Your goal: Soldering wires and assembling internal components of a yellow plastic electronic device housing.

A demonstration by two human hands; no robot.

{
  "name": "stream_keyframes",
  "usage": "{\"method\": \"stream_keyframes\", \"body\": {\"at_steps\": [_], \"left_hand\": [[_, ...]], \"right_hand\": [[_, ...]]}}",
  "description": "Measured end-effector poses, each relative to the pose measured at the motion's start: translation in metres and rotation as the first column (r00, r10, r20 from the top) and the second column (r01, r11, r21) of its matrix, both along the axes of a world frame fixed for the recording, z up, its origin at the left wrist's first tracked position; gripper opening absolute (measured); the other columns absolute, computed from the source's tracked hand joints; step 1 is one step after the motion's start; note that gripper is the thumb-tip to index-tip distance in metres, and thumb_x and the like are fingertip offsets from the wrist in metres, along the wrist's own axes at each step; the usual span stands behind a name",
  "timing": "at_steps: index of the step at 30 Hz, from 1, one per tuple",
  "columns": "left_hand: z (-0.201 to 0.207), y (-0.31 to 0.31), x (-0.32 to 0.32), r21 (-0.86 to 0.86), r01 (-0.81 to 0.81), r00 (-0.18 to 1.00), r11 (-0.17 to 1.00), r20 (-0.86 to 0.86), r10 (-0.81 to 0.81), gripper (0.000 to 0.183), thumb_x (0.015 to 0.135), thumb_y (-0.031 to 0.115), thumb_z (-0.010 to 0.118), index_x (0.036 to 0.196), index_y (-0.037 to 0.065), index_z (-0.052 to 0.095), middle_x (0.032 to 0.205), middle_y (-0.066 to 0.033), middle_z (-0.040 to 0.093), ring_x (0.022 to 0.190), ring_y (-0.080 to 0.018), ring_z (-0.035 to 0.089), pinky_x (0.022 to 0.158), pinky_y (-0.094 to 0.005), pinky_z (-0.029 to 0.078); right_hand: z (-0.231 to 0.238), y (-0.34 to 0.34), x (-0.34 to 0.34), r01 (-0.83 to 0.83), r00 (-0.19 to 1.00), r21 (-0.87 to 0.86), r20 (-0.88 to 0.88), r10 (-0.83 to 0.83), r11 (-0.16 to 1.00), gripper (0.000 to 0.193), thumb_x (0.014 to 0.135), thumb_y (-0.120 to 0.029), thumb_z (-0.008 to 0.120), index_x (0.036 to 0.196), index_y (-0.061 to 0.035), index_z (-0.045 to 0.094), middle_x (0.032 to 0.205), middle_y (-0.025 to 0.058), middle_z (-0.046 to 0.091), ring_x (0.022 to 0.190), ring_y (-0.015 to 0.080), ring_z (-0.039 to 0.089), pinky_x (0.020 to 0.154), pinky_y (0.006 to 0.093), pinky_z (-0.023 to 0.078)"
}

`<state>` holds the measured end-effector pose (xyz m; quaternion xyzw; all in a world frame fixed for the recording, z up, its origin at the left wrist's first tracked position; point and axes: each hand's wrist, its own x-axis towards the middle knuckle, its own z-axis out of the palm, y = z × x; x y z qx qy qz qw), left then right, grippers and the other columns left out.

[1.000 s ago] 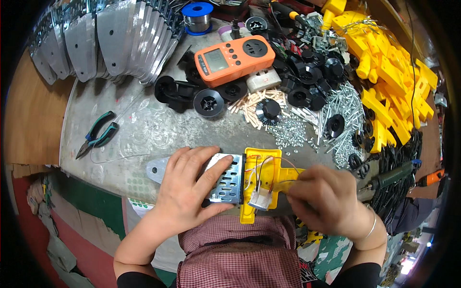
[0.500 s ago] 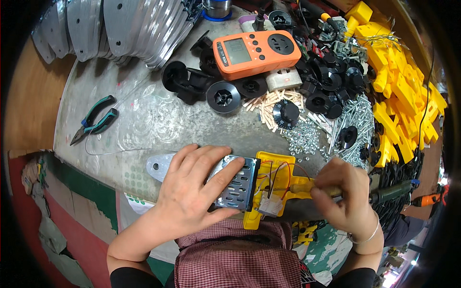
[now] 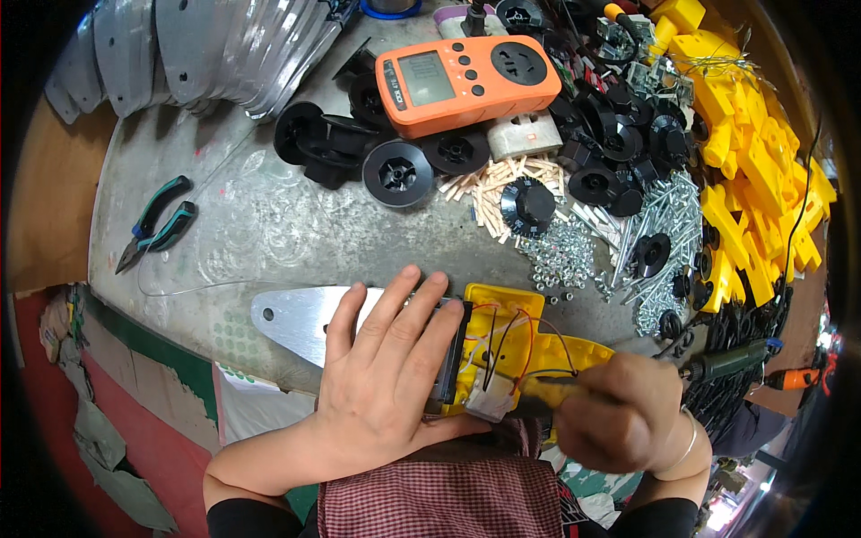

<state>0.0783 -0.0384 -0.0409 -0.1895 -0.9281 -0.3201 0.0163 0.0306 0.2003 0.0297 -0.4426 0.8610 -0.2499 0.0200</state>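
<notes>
Head view, lettered strip [image 3: 391, 84] on orange meter [image 3: 465, 93], left fingers [image 3: 395, 325] on silver plate [image 3: 300, 316]

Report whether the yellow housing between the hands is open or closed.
Open: red and black wires lie exposed inside the yellow housing.

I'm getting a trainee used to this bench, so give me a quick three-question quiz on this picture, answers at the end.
1. True or false: the pliers lie to the right of the orange meter.
2. Which is the left hand resting on? A: the black knobs. B: the tapered metal plate. C: the pliers.
3. Fill in: the open plastic housing between the left hand and the right hand is ____ in colour.

Key: 1 false; 2 B; 3 yellow.
</notes>
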Motion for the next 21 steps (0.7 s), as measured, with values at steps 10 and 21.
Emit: {"method": "stream_keyframes", "body": {"at_steps": [10, 21], "left_hand": [[0.0, 0.003, 0.0, -0.069, 0.006, 1.0, 0.998, 0.008, -0.005, 0.101, 0.058, 0.057, 0.082, 0.132, -0.001, 0.044, 0.138, -0.0209, 0.048, 0.129, -0.0404, 0.046, 0.109, -0.0561, 0.024], [-0.001, 0.004, 0.001, -0.052, -0.033, 0.999, 0.998, -0.016, 0.032, 0.093, 0.064, 0.059, 0.077, 0.128, -0.004, 0.052, 0.136, -0.019, 0.052, 0.129, -0.0354, 0.047, 0.111, -0.0523, 0.022]], "right_hand": [[0.001, -0.004, 0.016, -0.207, 0.936, 0.045, -0.282, 0.211, 0.977, 0.031, 0.085, -0.029, 0.074, 0.096, -0.0072, 0.055, 0.077, 0.0066, 0.057, 0.055, 0.0166, 0.054, 0.047, 0.0305, 0.044], [-0.021, 0.015, 0.012, 0.27, 0.952, -0.234, 0.214, -0.221, 0.934, 0.027, 0.07, 0.002, 0.074, 0.091, -0.0044, 0.059, 0.08, 0.0088, 0.062, 0.061, 0.0212, 0.061, 0.049, 0.0301, 0.046]]}}
